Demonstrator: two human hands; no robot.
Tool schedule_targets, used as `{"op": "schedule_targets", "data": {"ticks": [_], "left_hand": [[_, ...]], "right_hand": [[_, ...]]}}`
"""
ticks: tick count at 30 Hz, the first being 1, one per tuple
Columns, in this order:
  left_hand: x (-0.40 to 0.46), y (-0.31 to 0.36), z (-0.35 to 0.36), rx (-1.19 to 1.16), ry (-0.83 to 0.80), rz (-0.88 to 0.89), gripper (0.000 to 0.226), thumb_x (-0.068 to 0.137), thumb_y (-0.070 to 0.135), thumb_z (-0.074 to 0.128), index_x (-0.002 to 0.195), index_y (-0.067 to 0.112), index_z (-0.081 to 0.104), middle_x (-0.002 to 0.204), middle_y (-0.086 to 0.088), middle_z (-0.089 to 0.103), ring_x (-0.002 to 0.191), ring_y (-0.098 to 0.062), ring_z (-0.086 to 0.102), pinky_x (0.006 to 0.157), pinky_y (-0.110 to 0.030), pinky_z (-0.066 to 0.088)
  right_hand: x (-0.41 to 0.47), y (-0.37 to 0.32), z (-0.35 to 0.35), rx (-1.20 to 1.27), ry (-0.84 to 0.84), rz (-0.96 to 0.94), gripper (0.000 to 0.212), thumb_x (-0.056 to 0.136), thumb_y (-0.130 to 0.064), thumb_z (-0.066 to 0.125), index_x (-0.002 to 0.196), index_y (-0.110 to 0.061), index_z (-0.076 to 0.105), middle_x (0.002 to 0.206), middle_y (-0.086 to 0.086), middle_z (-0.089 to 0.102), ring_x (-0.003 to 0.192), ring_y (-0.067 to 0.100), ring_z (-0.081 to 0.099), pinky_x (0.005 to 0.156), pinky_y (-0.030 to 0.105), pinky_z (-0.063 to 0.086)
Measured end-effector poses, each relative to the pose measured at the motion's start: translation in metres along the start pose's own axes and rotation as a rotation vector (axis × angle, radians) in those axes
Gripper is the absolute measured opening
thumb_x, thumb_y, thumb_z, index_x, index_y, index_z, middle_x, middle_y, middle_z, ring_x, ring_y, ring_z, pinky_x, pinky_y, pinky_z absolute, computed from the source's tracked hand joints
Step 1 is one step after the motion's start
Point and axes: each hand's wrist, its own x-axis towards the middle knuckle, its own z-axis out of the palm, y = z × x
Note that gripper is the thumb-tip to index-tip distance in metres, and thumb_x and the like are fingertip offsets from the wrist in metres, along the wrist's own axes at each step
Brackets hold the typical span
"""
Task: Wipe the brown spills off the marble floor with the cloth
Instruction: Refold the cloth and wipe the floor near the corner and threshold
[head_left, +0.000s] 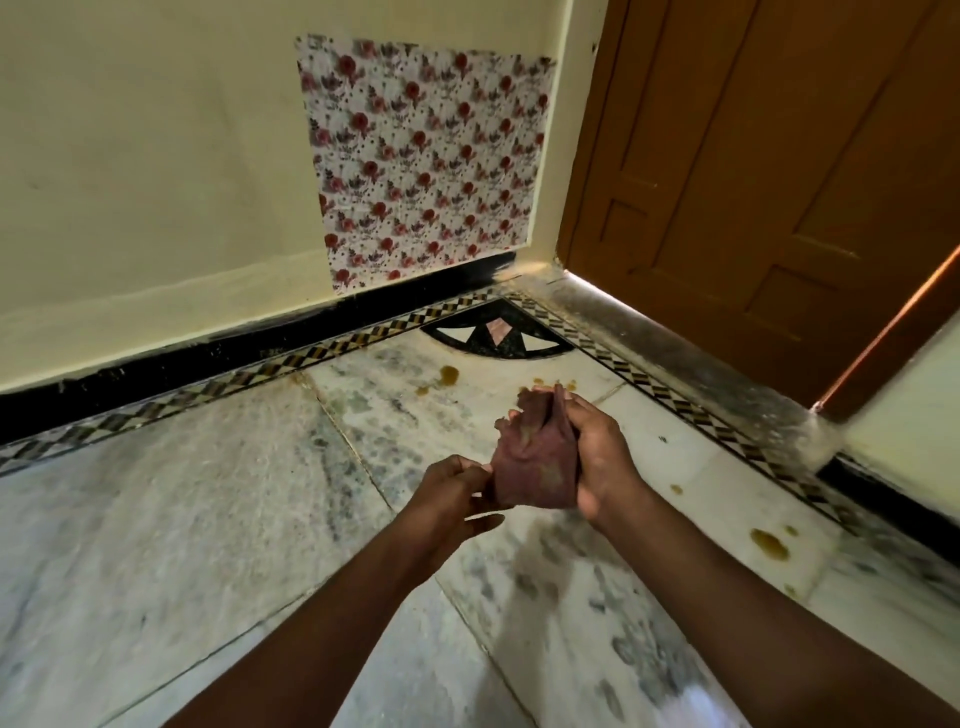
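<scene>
A matt, dark reddish cloth, soft and creased, is seen above a polished, grey-mottled marble floor. Glossy brown spills are shown on it. Smooth varnished wood forms the door.

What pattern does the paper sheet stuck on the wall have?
The paper sheet has red flowers with dark leaves on white, seen in the head view.
</scene>
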Motion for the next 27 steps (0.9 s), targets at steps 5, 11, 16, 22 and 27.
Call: {"op": "schedule_targets", "data": {"ticks": [5,11,16,22,27], "left_hand": [[-0.012,0.009,0.016,-0.046,0.109,0.134,0.015,0.108,0.013,0.063,0.099,0.006,0.054,0.084,-0.013,0.074,0.070,-0.027,0.074,0.055,-0.028,0.055],[-0.025,0.030,0.022,0.056,0.130,0.381,0.013,0.097,0.000,0.074,0.102,0.002,0.063,0.086,-0.025,0.075,0.069,-0.023,0.076,0.061,-0.023,0.058],[-0.038,0.067,0.033,0.177,0.057,0.483,0.005,0.098,0.001,0.073,0.095,-0.002,0.075,0.081,-0.027,0.076,0.063,-0.023,0.074,0.052,-0.024,0.057],[-0.050,0.105,0.054,0.395,0.155,0.545,0.006,0.094,0.009,0.081,0.089,0.006,0.080,0.072,-0.005,0.079,0.066,-0.020,0.080,0.065,-0.032,0.067],[-0.056,0.122,0.075,0.652,0.348,0.693,0.007,0.089,0.014,0.084,0.086,0.016,0.078,0.076,-0.003,0.078,0.071,-0.015,0.079,0.071,-0.038,0.069]], "right_hand": [[-0.005,-0.011,-0.002,-0.100,0.165,-0.007,0.027,0.106,-0.014,0.061,0.125,0.004,0.071,0.108,0.024,0.074,0.088,0.036,0.072,0.082,0.049,0.064],[-0.009,-0.010,-0.015,-0.107,0.209,0.123,0.029,0.103,-0.014,0.061,0.124,0.004,0.071,0.123,0.028,0.073,0.115,0.047,0.071,0.100,0.060,0.057],[-0.012,-0.009,-0.022,-0.285,0.172,0.247,0.024,0.106,-0.026,0.062,0.112,-0.004,0.070,0.121,0.025,0.070,0.119,0.052,0.065,0.105,0.071,0.049],[-0.020,0.008,-0.016,-0.749,0.102,-0.023,0.023,0.103,-0.025,0.061,0.120,-0.011,0.069,0.112,0.009,0.072,0.101,0.026,0.068,0.080,0.031,0.052],[-0.032,0.012,-0.004,-0.549,0.170,-0.343,0.028,0.102,-0.031,0.055,0.085,-0.014,0.067,0.096,0.011,0.072,0.103,0.028,0.066,0.091,0.042,0.046]]}}
